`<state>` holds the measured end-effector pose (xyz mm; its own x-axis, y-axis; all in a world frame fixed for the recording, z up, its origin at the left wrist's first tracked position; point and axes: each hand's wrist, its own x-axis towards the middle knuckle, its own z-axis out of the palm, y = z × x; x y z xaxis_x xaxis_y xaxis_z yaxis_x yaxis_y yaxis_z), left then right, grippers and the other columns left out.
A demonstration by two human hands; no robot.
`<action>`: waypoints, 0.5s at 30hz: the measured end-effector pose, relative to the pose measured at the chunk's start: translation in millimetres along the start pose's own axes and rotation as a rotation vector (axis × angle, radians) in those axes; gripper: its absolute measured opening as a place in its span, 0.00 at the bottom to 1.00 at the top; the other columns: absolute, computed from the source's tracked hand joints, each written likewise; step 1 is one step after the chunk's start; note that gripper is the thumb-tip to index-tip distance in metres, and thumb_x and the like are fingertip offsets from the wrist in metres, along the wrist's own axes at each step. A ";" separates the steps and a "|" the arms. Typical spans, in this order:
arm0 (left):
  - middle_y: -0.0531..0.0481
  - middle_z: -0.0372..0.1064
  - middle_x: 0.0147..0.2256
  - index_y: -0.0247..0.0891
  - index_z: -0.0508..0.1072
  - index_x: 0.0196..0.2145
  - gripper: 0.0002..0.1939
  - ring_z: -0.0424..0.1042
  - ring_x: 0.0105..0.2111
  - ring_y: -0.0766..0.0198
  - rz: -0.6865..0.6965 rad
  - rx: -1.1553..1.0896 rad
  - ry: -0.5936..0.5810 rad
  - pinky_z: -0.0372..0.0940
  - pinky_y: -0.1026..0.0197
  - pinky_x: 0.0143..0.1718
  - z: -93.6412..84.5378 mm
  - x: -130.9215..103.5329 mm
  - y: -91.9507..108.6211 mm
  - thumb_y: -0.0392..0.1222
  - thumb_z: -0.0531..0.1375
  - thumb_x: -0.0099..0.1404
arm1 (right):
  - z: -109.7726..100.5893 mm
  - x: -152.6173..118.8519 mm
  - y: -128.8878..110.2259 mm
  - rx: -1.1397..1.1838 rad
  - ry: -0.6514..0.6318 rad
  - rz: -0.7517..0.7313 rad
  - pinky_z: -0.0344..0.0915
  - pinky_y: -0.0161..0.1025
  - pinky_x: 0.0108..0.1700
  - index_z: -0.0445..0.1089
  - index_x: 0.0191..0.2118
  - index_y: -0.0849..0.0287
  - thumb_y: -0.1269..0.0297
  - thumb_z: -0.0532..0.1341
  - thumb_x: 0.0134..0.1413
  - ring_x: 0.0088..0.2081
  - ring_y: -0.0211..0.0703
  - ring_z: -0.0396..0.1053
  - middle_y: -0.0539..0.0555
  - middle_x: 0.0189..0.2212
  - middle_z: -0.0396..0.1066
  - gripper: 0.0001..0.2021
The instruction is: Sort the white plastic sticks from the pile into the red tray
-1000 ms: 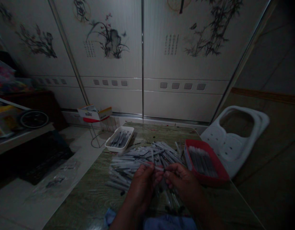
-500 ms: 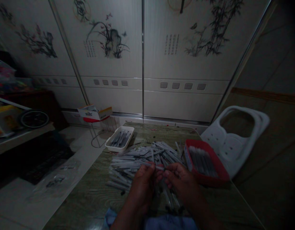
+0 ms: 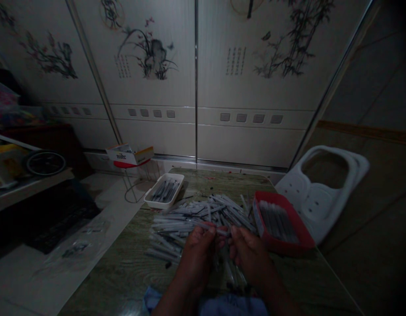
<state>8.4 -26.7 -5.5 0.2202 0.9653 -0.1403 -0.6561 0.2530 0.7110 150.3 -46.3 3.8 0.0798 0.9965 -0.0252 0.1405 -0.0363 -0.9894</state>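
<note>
Over the near side of a pile of loose pens [image 3: 176, 224], both my hands are closed around one slim pen [image 3: 222, 231]. My left hand [image 3: 197, 254] pinches its barrel between thumb and fingers. At the right end of the same pen, the fingers of my right hand [image 3: 251, 250] are pressed together, hiding its tip. The pens in the pile are pale, some with dark ends. Several clear pen pieces with black ends [image 3: 232, 274] lie below my hands, partly covered by them. Dim light blurs the finer details.
A red basket [image 3: 308, 248] full of pens stands right of the pile. Behind it on the left sits a white tray [image 3: 158, 205] of pens. A white chair [image 3: 335, 193] leans at the right; a box [image 3: 119, 156] rests on a red stool.
The fingers of my right hand have shifted and closed more tightly at the pen's right end. My left hand keeps its pinch, nearly in place.
</note>
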 end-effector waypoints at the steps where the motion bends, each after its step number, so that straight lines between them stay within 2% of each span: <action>1: 0.45 0.77 0.40 0.38 0.70 0.41 0.12 0.76 0.39 0.61 0.008 0.002 0.009 0.67 0.60 0.42 0.0 0.3 0.2 0.45 0.66 0.64 | -0.3 1.3 2.2 0.004 -0.003 0.000 0.57 0.36 0.27 0.68 0.31 0.57 0.38 0.52 0.63 0.24 0.39 0.62 0.49 0.22 0.66 0.26; 5: 0.45 0.77 0.40 0.38 0.69 0.41 0.13 0.76 0.38 0.61 0.015 -0.005 0.044 0.66 0.59 0.43 3.7 -1.1 2.2 0.45 0.66 0.64 | -2.7 5.8 10.3 -0.038 -0.006 -0.015 0.59 0.36 0.29 0.68 0.37 0.57 0.42 0.58 0.61 0.28 0.40 0.65 0.49 0.27 0.69 0.20; 11: 0.44 0.77 0.39 0.37 0.70 0.40 0.14 0.76 0.38 0.60 0.009 0.009 0.019 0.66 0.60 0.42 9.3 -4.6 3.7 0.46 0.67 0.62 | -5.5 2.2 3.8 -0.057 -0.021 -0.007 0.56 0.36 0.26 0.67 0.31 0.57 0.40 0.49 0.65 0.23 0.39 0.61 0.47 0.20 0.63 0.26; 15: 0.46 0.77 0.40 0.38 0.70 0.40 0.15 0.76 0.37 0.61 0.006 -0.009 0.052 0.65 0.60 0.42 4.4 -2.0 0.5 0.47 0.68 0.61 | -4.5 3.1 3.2 -0.035 -0.019 -0.007 0.58 0.36 0.28 0.68 0.33 0.57 0.41 0.54 0.63 0.25 0.39 0.63 0.48 0.23 0.66 0.23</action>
<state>10.8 -28.8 -1.7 0.1782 0.9688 -0.1722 -0.6639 0.2476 0.7057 155.4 -43.6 1.2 0.0598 0.9980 -0.0214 0.1758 -0.0316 -0.9839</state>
